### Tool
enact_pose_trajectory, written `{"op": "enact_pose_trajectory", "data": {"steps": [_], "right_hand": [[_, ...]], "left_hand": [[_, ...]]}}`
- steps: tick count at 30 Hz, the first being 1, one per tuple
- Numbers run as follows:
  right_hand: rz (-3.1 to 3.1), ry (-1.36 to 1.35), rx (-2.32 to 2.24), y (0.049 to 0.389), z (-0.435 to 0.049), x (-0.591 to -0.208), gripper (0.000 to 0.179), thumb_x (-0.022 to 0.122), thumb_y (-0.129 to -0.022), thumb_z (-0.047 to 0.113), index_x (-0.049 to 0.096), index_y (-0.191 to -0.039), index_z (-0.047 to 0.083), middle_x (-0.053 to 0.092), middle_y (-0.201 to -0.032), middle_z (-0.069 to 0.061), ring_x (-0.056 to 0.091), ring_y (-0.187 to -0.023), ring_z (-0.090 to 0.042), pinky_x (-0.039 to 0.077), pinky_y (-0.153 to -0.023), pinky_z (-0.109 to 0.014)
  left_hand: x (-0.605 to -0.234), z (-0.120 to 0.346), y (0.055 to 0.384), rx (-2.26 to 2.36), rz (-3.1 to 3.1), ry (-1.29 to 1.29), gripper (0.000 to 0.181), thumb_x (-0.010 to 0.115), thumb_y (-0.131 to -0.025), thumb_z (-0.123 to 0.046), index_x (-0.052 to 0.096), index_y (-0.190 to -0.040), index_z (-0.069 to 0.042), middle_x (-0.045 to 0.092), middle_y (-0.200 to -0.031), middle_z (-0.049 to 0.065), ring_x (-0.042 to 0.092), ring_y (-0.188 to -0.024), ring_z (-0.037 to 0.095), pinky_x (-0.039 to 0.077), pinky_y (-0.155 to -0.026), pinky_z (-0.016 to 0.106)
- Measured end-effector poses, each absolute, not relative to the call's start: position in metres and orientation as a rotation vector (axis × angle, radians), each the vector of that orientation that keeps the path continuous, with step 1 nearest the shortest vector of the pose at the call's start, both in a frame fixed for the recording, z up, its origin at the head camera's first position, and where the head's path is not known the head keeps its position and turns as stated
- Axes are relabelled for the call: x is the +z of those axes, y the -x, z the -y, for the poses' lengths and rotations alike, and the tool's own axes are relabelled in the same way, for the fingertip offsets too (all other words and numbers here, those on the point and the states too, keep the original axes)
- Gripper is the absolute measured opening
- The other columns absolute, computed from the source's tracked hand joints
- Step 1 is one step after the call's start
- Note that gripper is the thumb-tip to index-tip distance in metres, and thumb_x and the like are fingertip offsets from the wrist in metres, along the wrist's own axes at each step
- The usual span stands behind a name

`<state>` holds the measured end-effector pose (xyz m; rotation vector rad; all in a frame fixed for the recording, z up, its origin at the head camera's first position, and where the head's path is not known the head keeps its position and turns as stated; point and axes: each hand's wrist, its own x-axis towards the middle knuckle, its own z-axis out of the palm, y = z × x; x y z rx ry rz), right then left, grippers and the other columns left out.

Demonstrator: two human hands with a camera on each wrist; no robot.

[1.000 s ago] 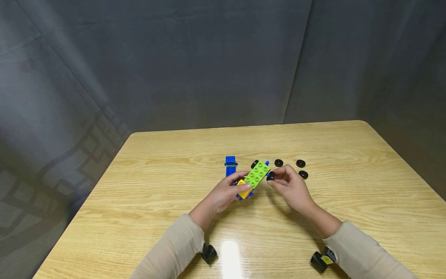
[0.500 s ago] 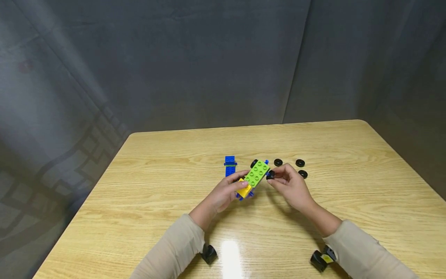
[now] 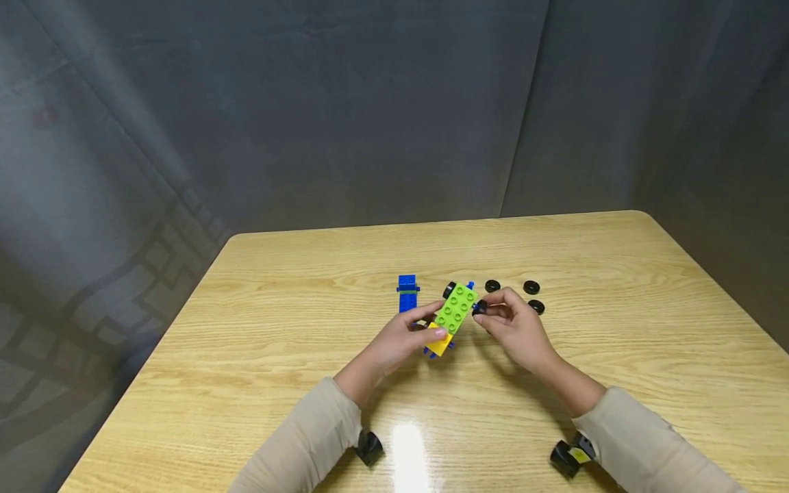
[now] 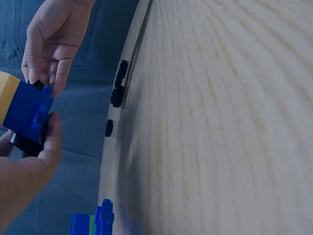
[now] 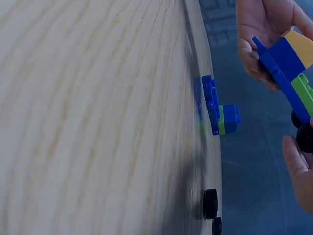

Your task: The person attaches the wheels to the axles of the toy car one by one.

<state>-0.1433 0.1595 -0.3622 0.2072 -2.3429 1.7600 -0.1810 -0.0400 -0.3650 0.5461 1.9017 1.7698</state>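
My left hand grips a toy brick car by its yellow end, thumb on top and fingers beneath. The car has a blue base, a green studded plate and a yellow sloped brick. One black wheel sits on its far left side. With thumb and fingertips, my right hand pinches another black wheel at the car's right side, by a blue axle stub. Whether that wheel is fully seated cannot be told. In the left wrist view the car's blue underside shows.
Behind the left hand lies a second blue brick vehicle base with a thin green layer. Several loose black wheels lie on the wooden table beyond the right hand, among them one wheel nearest the car. A dark curtain hangs behind.
The car has turned slightly, its yellow end swinging right and toward me. Both hands keep their hold, the right still pinching the wheel at the car's side.
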Motion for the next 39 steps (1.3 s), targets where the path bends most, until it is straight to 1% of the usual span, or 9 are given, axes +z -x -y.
{"op": "enact_pose_trajectory", "data": {"steps": [4,7,13,17,22,26,31,35,39], "right_hand": [[2.328,-0.218,1.776,0.144,-0.157,-0.363,0.025,0.058,-0.076,-0.008,0.046,-0.098,-0.010,0.047,-0.103,-0.020,0.053,-0.088,-0.024,0.046,-0.073,-0.021],[2.299,-0.224,1.785,0.145,-0.155,-0.363,0.023,0.058,-0.075,-0.010,0.047,-0.096,-0.011,0.049,-0.100,-0.021,0.054,-0.084,-0.019,0.047,-0.072,-0.021],[2.254,-0.228,1.728,0.145,-0.152,-0.363,0.021,0.060,-0.073,-0.011,0.051,-0.091,-0.012,0.054,-0.092,-0.022,0.055,-0.076,-0.006,0.048,-0.069,-0.021],[2.230,-0.239,1.656,0.145,-0.151,-0.362,0.019,0.061,-0.070,-0.013,0.054,-0.088,-0.013,0.057,-0.089,-0.022,0.056,-0.073,-0.003,0.048,-0.066,-0.020],[2.222,-0.277,1.535,0.145,-0.151,-0.360,0.019,0.061,-0.070,-0.014,0.056,-0.088,-0.012,0.059,-0.086,-0.021,0.056,-0.072,-0.005,0.048,-0.061,-0.019],[2.225,-0.300,1.449,0.145,-0.150,-0.360,0.019,0.063,-0.068,-0.014,0.057,-0.087,-0.012,0.060,-0.083,-0.019,0.056,-0.070,-0.007,0.048,-0.059,-0.017],[2.227,-0.320,1.355,0.145,-0.149,-0.363,0.020,0.066,-0.066,-0.013,0.058,-0.084,-0.011,0.060,-0.080,-0.015,0.056,-0.068,-0.009,0.047,-0.058,-0.017],[2.230,-0.325,1.361,0.146,-0.148,-0.362,0.021,0.065,-0.066,-0.013,0.058,-0.086,-0.011,0.060,-0.081,-0.016,0.057,-0.069,-0.015,0.047,-0.058,-0.017],[2.264,-0.316,1.367,0.150,-0.149,-0.358,0.022,0.063,-0.069,-0.012,0.057,-0.090,-0.011,0.059,-0.084,-0.018,0.058,-0.072,-0.022,0.048,-0.060,-0.018]], "left_hand": [[-0.366,0.040,0.181,1.772,-1.983,-0.592,0.050,0.063,-0.078,-0.010,0.046,-0.125,-0.007,0.049,-0.102,0.008,0.048,-0.078,0.015,0.044,-0.063,0.022],[-0.369,0.040,0.181,1.803,-1.985,-0.609,0.049,0.063,-0.077,-0.007,0.046,-0.123,-0.003,0.051,-0.100,0.008,0.050,-0.077,0.014,0.044,-0.063,0.022],[-0.371,0.039,0.179,1.861,-1.961,-0.612,0.048,0.063,-0.075,-0.004,0.048,-0.120,0.000,0.055,-0.099,0.010,0.053,-0.080,0.014,0.047,-0.065,0.024],[-0.371,0.036,0.178,1.901,-1.931,-0.615,0.046,0.063,-0.075,-0.002,0.048,-0.118,0.003,0.056,-0.100,0.012,0.054,-0.080,0.014,0.047,-0.066,0.025],[-0.369,0.033,0.176,1.933,-1.914,-0.568,0.044,0.062,-0.075,0.000,0.049,-0.117,0.004,0.056,-0.099,0.012,0.054,-0.079,0.013,0.047,-0.065,0.024],[-0.367,0.031,0.175,1.953,-1.903,-0.581,0.041,0.061,-0.075,0.002,0.051,-0.114,0.006,0.055,-0.101,0.014,0.054,-0.079,0.013,0.047,-0.065,0.024],[-0.368,0.029,0.174,1.925,-1.936,-0.622,0.039,0.064,-0.075,-0.003,0.053,-0.111,0.005,0.056,-0.101,0.014,0.055,-0.081,0.014,0.047,-0.067,0.024],[-0.369,0.029,0.174,1.912,-1.963,-0.616,0.040,0.064,-0.075,-0.005,0.052,-0.113,0.003,0.057,-0.097,0.013,0.055,-0.082,0.015,0.048,-0.067,0.025],[-0.368,0.031,0.177,1.879,-1.977,-0.607,0.043,0.064,-0.076,-0.009,0.051,-0.116,0.001,0.056,-0.101,0.011,0.055,-0.085,0.016,0.047,-0.070,0.027]]}}
